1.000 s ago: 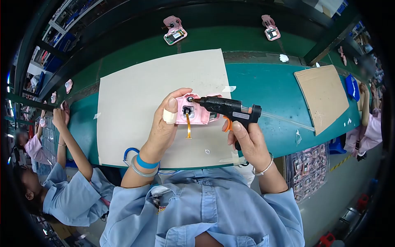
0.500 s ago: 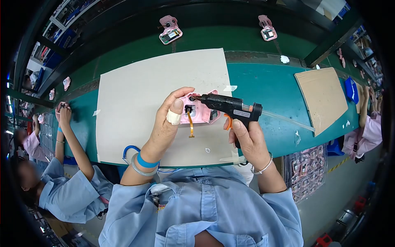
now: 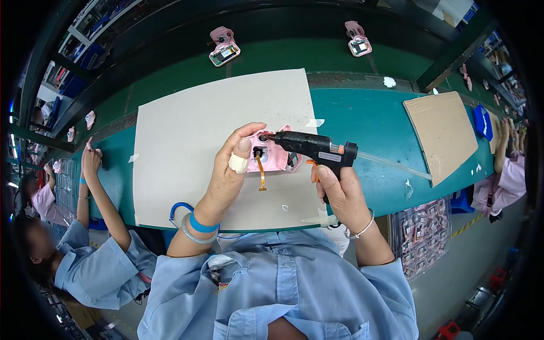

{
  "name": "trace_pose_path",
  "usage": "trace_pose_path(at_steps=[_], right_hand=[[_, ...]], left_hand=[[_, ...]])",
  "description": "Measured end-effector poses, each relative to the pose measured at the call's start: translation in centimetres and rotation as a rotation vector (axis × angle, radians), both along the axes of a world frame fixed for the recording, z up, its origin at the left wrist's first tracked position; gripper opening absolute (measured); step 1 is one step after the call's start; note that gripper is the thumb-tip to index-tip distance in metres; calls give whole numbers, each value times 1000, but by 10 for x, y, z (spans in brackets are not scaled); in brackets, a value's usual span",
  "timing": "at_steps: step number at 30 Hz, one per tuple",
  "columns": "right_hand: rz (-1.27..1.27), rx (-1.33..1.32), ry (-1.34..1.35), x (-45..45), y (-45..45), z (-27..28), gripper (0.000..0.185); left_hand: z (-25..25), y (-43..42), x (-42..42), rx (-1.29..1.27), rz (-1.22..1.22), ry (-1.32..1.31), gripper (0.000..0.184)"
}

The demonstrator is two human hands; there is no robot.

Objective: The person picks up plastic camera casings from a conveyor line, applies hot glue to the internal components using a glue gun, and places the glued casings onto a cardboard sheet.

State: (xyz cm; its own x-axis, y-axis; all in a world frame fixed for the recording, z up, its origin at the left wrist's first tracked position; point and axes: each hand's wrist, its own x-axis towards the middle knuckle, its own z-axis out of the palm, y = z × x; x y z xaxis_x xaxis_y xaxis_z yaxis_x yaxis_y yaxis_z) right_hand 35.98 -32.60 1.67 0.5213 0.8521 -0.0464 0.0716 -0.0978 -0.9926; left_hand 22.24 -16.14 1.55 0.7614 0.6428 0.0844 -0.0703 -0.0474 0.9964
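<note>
My left hand (image 3: 230, 164) is closed round the left side of a pink plastic housing (image 3: 276, 157), its thumb wrapped in pale tape. Inside the housing sits a small black part with an orange flex cable (image 3: 262, 177) hanging from it, over the front edge. My right hand (image 3: 345, 195) grips a black hot glue gun (image 3: 306, 145) with an orange trigger. The gun's nozzle points left and meets the housing near its round opening at the upper left. A clear glue stick (image 3: 391, 163) sticks out of the gun's back end.
Beige cardboard (image 3: 187, 136) is taped onto the green table (image 3: 362, 124). Brown cardboard (image 3: 445, 136) lies at right. Two opened pink units (image 3: 225, 54) (image 3: 358, 46) rest on the green surface beyond. Trays of pink parts (image 3: 422, 235) stand below right. A co-worker (image 3: 105, 260) sits at left.
The glue gun and housing have shifted very slightly left, the nozzle still at the housing's upper left. At left, the co-worker's hands have moved and their fingers now point up.
</note>
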Motion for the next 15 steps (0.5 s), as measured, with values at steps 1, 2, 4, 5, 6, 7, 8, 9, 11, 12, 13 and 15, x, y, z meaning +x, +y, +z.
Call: trace_pose_path(at_steps=[1,2,4,5,6,7,8,9,11,12,13,15], right_hand=[[-2,2,-5,0,0,-1,24],[-4,4,-11,0,0,-2,23],[-5,7,-16,0,0,-4,22],[-7,16,-14,0,0,-4,23],[-9,23,-11,-1,1,-4,25],[-12,31,-8,-1,1,-5,26],[-14,38,-5,-1,1,-5,27],[-14,36,-6,-1,1,-5,27],[-3,29,-33,-1,0,-6,24],[3,25,-47,-1,0,-6,22],[9,21,-60,-1,-1,-7,21],[4,24,-86,-2,-1,-7,23]], left_hand=[[0,0,0,-4,-1,0,43],[1,0,0,-8,-2,0,43],[0,0,0,-11,-1,0,43],[-1,0,0,8,5,5,45],[-3,1,0,27,11,10,47],[-4,2,1,45,16,15,49],[-5,2,1,63,22,21,51],[-4,2,0,62,22,20,51],[-4,3,0,76,24,27,51],[-4,3,-1,83,25,30,51],[-4,3,-1,90,26,33,51],[-3,3,-2,95,29,34,50]])
